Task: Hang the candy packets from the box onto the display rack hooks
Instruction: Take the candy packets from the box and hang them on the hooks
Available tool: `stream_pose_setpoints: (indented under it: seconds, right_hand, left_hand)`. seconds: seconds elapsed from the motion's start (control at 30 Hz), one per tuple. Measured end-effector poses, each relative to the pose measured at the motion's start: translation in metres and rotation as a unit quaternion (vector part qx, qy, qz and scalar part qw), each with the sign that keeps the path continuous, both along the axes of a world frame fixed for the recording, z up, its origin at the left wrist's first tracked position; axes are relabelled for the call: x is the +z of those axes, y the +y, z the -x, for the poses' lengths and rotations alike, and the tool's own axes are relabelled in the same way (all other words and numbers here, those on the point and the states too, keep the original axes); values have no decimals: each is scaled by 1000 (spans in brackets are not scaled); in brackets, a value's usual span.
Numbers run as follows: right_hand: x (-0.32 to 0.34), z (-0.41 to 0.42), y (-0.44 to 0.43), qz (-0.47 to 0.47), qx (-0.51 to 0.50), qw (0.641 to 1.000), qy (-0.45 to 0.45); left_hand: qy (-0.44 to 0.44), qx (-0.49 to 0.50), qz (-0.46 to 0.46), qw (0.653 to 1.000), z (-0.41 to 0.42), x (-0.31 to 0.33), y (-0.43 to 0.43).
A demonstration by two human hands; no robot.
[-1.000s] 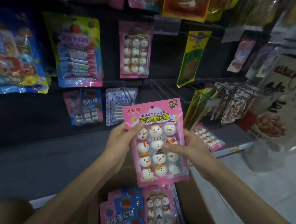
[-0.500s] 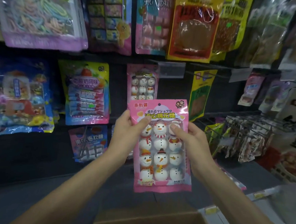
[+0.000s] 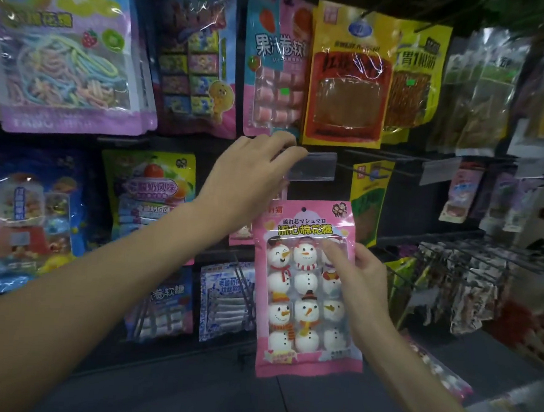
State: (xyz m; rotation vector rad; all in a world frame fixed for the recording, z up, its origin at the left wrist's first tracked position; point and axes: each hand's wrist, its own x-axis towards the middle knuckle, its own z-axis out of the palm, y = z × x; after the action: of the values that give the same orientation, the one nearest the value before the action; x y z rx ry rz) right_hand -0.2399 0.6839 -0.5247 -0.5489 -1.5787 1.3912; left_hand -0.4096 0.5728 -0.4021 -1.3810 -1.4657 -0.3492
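A pink packet of snowman marshmallows (image 3: pixel 303 290) is upright in front of the rack, its hang hole at the top. My right hand (image 3: pixel 360 281) grips its right edge, thumb across the clear window. My left hand (image 3: pixel 253 179) is raised above the packet, its fingertips touching the left end of the clear price tag holder (image 3: pixel 314 167) at the tip of a hook. A matching pink packet on that hook is mostly hidden behind my left hand. The box is out of view.
Hanging packets cover the dark rack: pastel noodle candy (image 3: pixel 66 53) upper left, a red and yellow snack pack (image 3: pixel 348 76) above the hook, a yellow-green packet (image 3: pixel 368 199) to the right. Hooks with small packets (image 3: pixel 470 281) jut out at lower right. A dark shelf (image 3: pixel 316 396) runs below.
My left hand let go of the packet and rose to the tag holder on the hook. My right hand alone now holds the packet. The view tilted up and the box left the frame.
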Motion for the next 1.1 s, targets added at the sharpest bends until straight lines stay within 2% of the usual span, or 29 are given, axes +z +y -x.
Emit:
stream_pose_setpoints:
  seconds: [0.1, 0.17, 0.27, 0.4, 0.57, 0.97, 1.1]
  right_hand:
    - [7, 5, 2, -12, 4, 1000, 24]
    - [12, 8, 3, -18, 6, 999, 44]
    - [20, 11, 2, -18, -3, 997, 70]
    - [32, 19, 2, -32, -15, 996, 78]
    - [42, 29, 9, -43, -34, 995, 84]
    - [38, 40, 16, -28, -69, 997, 31]
    - [38, 43, 18, -16, -65, 997, 39]
  left_hand:
    - [-15, -26, 35, 999, -5, 11, -4]
    - [-109, -43, 44, 992, -9, 17, -7]
    - [-272, -73, 40, 959, -8, 28, -4]
    - [-360, -80, 66, 927, -4, 41, 2]
    - [-387, -101, 75, 913, -2, 40, 1]
    - [-391, -113, 63, 911, -8, 37, -2]
    - [-397, -114, 62, 908, -9, 37, -2]
